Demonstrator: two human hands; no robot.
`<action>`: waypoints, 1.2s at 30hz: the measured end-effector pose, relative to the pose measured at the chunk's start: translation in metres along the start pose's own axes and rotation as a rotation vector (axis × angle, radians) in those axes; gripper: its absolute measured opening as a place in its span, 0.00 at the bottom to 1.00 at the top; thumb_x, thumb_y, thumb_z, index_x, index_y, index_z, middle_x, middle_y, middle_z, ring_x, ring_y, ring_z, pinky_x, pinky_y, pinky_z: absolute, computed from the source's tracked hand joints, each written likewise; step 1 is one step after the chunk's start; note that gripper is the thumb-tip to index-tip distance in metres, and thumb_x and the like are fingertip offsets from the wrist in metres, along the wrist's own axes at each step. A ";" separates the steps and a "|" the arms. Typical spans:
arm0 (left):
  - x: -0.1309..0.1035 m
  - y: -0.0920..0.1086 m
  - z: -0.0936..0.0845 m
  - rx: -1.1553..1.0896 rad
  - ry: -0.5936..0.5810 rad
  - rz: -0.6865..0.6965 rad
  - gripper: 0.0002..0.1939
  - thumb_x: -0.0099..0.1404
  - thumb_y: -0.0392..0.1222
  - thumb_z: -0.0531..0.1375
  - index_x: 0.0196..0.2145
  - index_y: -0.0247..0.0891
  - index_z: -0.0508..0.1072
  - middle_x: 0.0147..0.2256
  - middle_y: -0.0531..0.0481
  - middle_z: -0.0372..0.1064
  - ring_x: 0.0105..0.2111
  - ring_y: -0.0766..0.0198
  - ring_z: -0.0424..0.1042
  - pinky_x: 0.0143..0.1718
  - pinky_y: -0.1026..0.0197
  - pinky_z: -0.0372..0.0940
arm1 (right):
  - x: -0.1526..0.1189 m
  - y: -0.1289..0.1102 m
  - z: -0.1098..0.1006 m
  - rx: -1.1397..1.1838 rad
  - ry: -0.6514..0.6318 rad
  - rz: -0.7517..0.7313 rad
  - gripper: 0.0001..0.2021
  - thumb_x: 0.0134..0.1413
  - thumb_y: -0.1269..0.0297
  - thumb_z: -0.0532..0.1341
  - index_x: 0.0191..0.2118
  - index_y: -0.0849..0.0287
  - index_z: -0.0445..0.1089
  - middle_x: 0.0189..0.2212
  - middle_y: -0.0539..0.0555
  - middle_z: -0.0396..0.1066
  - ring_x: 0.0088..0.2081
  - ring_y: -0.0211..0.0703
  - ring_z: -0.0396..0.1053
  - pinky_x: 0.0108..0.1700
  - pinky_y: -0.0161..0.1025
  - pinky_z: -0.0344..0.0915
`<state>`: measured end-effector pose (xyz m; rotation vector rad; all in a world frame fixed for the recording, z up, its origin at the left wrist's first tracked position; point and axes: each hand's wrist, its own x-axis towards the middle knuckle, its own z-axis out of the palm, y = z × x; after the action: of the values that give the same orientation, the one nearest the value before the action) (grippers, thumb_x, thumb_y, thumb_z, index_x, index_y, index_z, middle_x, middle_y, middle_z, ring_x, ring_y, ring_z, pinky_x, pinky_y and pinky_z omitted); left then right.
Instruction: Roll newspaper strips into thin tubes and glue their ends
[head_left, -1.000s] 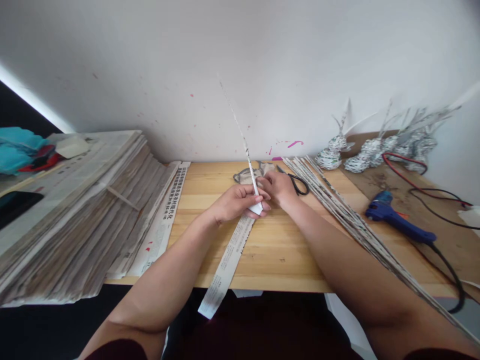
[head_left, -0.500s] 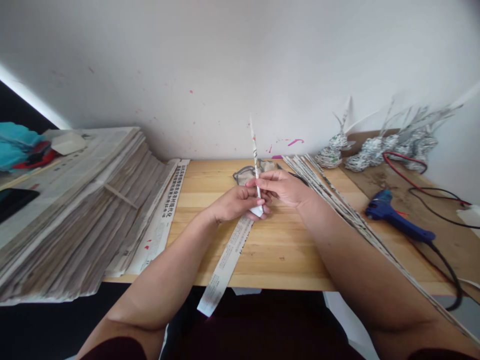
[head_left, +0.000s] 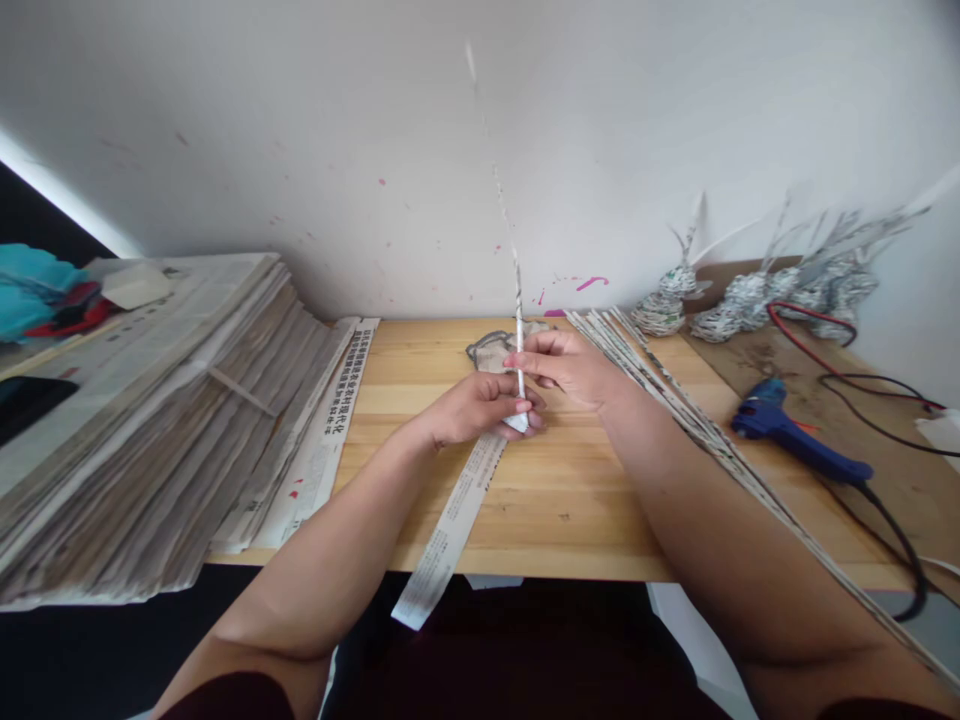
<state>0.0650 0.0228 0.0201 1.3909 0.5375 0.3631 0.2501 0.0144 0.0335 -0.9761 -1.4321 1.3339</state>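
Note:
A thin rolled newspaper tube (head_left: 518, 290) rises nearly upright in front of me, leaning slightly left, its upper part faint against the wall. Around its lower end are the closed fingers of my left hand (head_left: 476, 408), thumb pressed on the paper. My right hand (head_left: 570, 370) pinches the tube a little higher, between thumb and fingertips. From below my left hand a flat newspaper strip (head_left: 454, 545) slants down toward me and hangs past the table's front edge. Behind the hands lies a greyish cloth (head_left: 487, 350), partly covered by them.
A tall newspaper stack (head_left: 187, 440) fills the left side. Finished paper tubes (head_left: 667, 395) lie along the right, beside a blue glue gun (head_left: 799, 440) with a cord on cardboard (head_left: 892, 500). Woven paper pieces (head_left: 739, 305) stand at the back right, near a red cable (head_left: 810, 310).
The tube now reaches much higher up in front of the wall. My right hand has shifted slightly right along with it; my left hand has barely moved.

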 end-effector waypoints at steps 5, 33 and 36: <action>0.000 0.000 0.001 -0.021 -0.013 0.017 0.16 0.63 0.47 0.64 0.42 0.32 0.74 0.40 0.40 0.76 0.40 0.59 0.75 0.42 0.56 0.70 | 0.001 -0.001 0.004 0.034 0.156 -0.023 0.16 0.41 0.54 0.72 0.26 0.61 0.71 0.19 0.45 0.61 0.20 0.29 0.55 0.21 0.32 0.50; 0.002 -0.002 0.001 -0.017 -0.011 0.015 0.15 0.64 0.46 0.63 0.43 0.32 0.73 0.38 0.42 0.75 0.40 0.60 0.75 0.43 0.56 0.70 | 0.000 0.001 0.000 0.015 -0.080 0.056 0.20 0.52 0.48 0.65 0.39 0.62 0.75 0.19 0.47 0.64 0.19 0.31 0.57 0.20 0.33 0.49; 0.002 -0.004 0.001 -0.020 -0.007 0.015 0.15 0.63 0.47 0.63 0.43 0.32 0.73 0.39 0.41 0.75 0.40 0.60 0.75 0.43 0.55 0.70 | 0.001 0.002 0.000 -0.018 -0.017 0.028 0.17 0.48 0.51 0.68 0.31 0.62 0.74 0.18 0.46 0.63 0.19 0.30 0.57 0.21 0.33 0.49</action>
<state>0.0671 0.0227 0.0157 1.3770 0.5166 0.3748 0.2500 0.0152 0.0311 -1.0024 -1.4501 1.3551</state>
